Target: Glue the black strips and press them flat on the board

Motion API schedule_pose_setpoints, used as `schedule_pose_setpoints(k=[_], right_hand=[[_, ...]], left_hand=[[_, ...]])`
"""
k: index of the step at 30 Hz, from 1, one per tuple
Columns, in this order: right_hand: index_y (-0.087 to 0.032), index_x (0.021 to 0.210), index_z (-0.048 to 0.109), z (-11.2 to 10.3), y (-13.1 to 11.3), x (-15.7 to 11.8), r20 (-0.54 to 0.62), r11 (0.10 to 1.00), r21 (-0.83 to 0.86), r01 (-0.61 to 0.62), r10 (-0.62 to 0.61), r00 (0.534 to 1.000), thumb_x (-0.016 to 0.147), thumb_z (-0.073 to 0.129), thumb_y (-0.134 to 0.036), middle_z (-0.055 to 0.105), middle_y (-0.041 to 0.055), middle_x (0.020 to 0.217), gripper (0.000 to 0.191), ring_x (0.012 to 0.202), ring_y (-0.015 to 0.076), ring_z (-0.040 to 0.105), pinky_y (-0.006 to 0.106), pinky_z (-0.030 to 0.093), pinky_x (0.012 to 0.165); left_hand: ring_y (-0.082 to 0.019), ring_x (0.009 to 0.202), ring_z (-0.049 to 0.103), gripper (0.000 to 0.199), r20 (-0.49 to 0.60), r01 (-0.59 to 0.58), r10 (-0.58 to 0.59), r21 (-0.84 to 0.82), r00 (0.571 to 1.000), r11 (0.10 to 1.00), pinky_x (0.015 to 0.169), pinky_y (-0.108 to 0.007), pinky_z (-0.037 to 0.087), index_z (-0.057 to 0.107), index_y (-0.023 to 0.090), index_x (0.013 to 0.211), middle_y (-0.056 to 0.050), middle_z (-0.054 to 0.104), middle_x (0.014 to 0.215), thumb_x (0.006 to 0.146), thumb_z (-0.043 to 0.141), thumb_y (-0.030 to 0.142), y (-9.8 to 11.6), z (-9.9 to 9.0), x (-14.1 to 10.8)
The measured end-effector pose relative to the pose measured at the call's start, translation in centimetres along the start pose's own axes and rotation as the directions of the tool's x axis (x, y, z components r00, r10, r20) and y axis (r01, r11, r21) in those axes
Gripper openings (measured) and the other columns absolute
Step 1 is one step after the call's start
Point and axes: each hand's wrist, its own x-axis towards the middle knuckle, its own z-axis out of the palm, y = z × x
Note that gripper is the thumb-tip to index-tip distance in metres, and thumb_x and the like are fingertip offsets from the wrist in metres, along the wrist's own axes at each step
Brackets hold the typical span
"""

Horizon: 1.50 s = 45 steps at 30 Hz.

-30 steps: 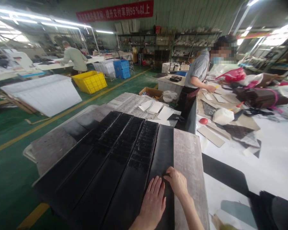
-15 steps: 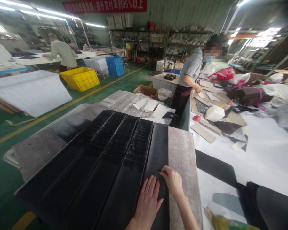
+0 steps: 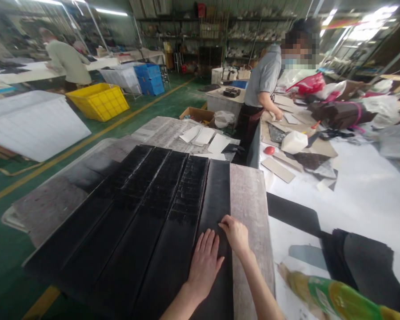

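A long black strip (image 3: 217, 184), leather-like and smooth, lies lengthwise on the greyish board (image 3: 250, 191). My left hand (image 3: 203, 266) rests flat on it, palm down, with the fingers stretched forward. Just to the right, my right hand (image 3: 236, 234) is closed in a pinch at the strip's surface near its right edge. Whatever its fingertips hold, if anything, is hidden or too small to name. Several more black strips (image 3: 120, 240) lie side by side to the left, their far ends looking wet and shiny.
White card pieces (image 3: 203, 136) lie on the board's far part. On the right, a white table (image 3: 363, 186) bears a white plastic bottle (image 3: 294, 142), dark sheets (image 3: 370, 262) and a green-labelled yellow bottle (image 3: 336, 295). A co-worker (image 3: 265, 78) stands there; another person (image 3: 66, 62) works far left.
The view has tilted down and shifted, showing more of the yellow bottle. Both my hands keep nearly the same places on the strip. The nearer co-worker's hand has moved lower over the table.
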Motion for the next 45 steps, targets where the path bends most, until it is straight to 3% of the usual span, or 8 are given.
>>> schedule_pose_setpoints(k=[17, 22, 24, 27, 30, 37, 40, 45], right_hand=[[-0.024, 0.086, 0.063, 0.4, -0.1, 0.3, -0.039, 0.995, 0.097, -0.015, 0.019, 0.999, 0.091, 0.060, -0.028, 0.069, -0.0016, 0.085, 0.007, 0.078, 0.0159, 0.063, 0.026, 0.034, 0.061], [-0.022, 0.107, 0.062, -0.2, 0.2, -4.3, -0.200, 0.941, 0.324, -0.097, 0.169, 0.965, 0.092, 0.057, -0.044, 0.066, 0.0059, 0.108, 0.027, 0.098, 0.0203, 0.062, 0.030, 0.047, 0.079], [-0.021, 0.104, 0.064, -0.3, 1.3, -8.0, -0.166, 0.648, 0.753, -0.114, 0.355, 0.920, 0.081, 0.068, -0.056, 0.067, 0.0074, 0.106, 0.042, 0.098, 0.0221, 0.063, 0.032, 0.051, 0.081], [-0.022, 0.115, 0.065, -0.5, 3.4, -13.8, 0.141, -0.136, 0.987, -0.086, 0.464, 0.874, 0.060, 0.067, -0.083, 0.069, 0.0100, 0.109, 0.083, 0.093, 0.0234, 0.068, 0.031, 0.057, 0.068], [-0.018, 0.131, 0.058, -1.7, 5.1, -17.7, 0.128, -0.429, 0.889, 0.158, 0.564, 0.816, 0.048, 0.070, -0.086, 0.060, 0.0126, 0.134, 0.108, 0.120, 0.0220, 0.059, 0.028, 0.060, 0.076], [-0.017, 0.108, 0.070, -4.7, 6.9, -17.6, -0.080, -0.167, 0.930, 0.326, 0.775, 0.626, 0.044, 0.060, -0.090, 0.054, 0.0036, 0.140, 0.097, 0.146, 0.0220, 0.029, 0.037, 0.054, 0.096], [-0.016, 0.095, 0.071, -4.9, 8.2, -16.2, -0.080, 0.100, 0.995, -0.006, 0.828, 0.555, 0.075, 0.037, -0.085, 0.056, 0.0020, 0.139, 0.080, 0.145, 0.0193, 0.027, 0.039, 0.047, 0.105], [-0.012, 0.111, 0.069, -5.4, 10.5, -14.0, -0.105, 0.407, 0.804, -0.434, 0.815, 0.570, 0.095, 0.056, -0.033, 0.057, 0.0027, 0.140, 0.029, 0.141, 0.0213, 0.035, 0.033, 0.050, 0.104]], left_hand=[[-0.031, 0.147, 0.018, 0.055, 0.050, -0.025, 0.026, -0.005, 0.998, 1.000, 0.119, -0.052, 0.028, 0.038, 0.007, 0.145, -0.020, 0.031, 0.155, 0.099, 0.045, 0.035, -0.3, 0.4, -0.4], [-0.031, 0.147, 0.018, 0.055, 0.038, -0.032, 0.034, -0.035, 0.999, 0.999, 0.118, -0.055, 0.029, 0.034, 0.008, 0.147, -0.018, 0.030, 0.156, 0.099, 0.045, 0.032, -0.2, 0.3, -0.5], [-0.031, 0.148, 0.016, 0.057, 0.055, -0.028, 0.029, -0.035, 0.998, 0.999, 0.119, -0.055, 0.028, 0.031, 0.008, 0.148, -0.018, 0.026, 0.158, 0.098, 0.047, 0.030, -0.2, 0.1, -0.5], [-0.030, 0.148, 0.012, 0.059, 0.088, -0.029, 0.031, -0.018, 0.996, 0.999, 0.120, -0.053, 0.027, 0.029, 0.007, 0.149, -0.018, 0.022, 0.159, 0.098, 0.049, 0.028, -0.2, -0.2, -0.5], [-0.031, 0.149, 0.011, 0.059, 0.094, -0.043, 0.044, -0.011, 0.995, 0.999, 0.120, -0.054, 0.028, 0.029, 0.006, 0.149, -0.019, 0.022, 0.159, 0.098, 0.049, 0.028, -0.2, -0.2, -0.4], [-0.030, 0.149, 0.012, 0.058, 0.092, -0.052, 0.050, 0.023, 0.995, 0.998, 0.120, -0.053, 0.027, 0.032, 0.006, 0.148, -0.019, 0.022, 0.159, 0.098, 0.049, 0.030, -0.1, -0.1, -0.4], [-0.030, 0.148, 0.013, 0.058, 0.093, -0.053, 0.049, 0.040, 0.994, 0.998, 0.120, -0.052, 0.027, 0.032, 0.006, 0.148, -0.019, 0.023, 0.158, 0.098, 0.050, 0.030, 0.0, -0.2, -0.4], [-0.030, 0.149, 0.012, 0.058, 0.100, -0.059, 0.053, 0.060, 0.994, 0.996, 0.121, -0.051, 0.027, 0.032, 0.006, 0.148, -0.019, 0.026, 0.158, 0.098, 0.050, 0.029, 0.1, -0.1, -0.4]])
